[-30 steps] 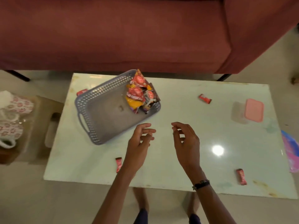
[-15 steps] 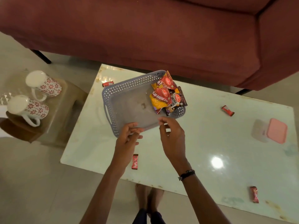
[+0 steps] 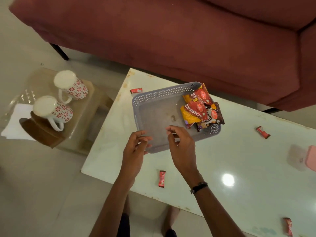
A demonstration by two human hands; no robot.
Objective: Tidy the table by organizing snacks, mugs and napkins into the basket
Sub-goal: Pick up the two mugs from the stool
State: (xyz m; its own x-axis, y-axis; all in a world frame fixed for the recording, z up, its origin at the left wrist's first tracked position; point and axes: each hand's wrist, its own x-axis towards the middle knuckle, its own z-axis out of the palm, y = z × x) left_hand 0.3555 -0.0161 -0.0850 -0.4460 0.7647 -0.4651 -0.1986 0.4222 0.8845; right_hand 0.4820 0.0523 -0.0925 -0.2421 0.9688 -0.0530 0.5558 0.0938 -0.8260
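A grey perforated basket lies on the pale table, with several red and yellow snack packets stacked at its right end. My left hand and my right hand hover over the basket's near edge, fingers loosely curled, holding nothing. Small red candy bars lie on the table: one behind the basket, one near my hands, one to the right. Two white mugs with red flowers stand on a side table at left, beside white napkins.
A dark red sofa runs behind the table. A pink lidded box sits at the right edge. Another candy bar lies near the table's front right. A wooden stand is on the side table. My feet show below the table edge.
The view has swung left, bringing the mugs and side table into sight. Both hands moved forward from over the bare table to the basket's near edge.
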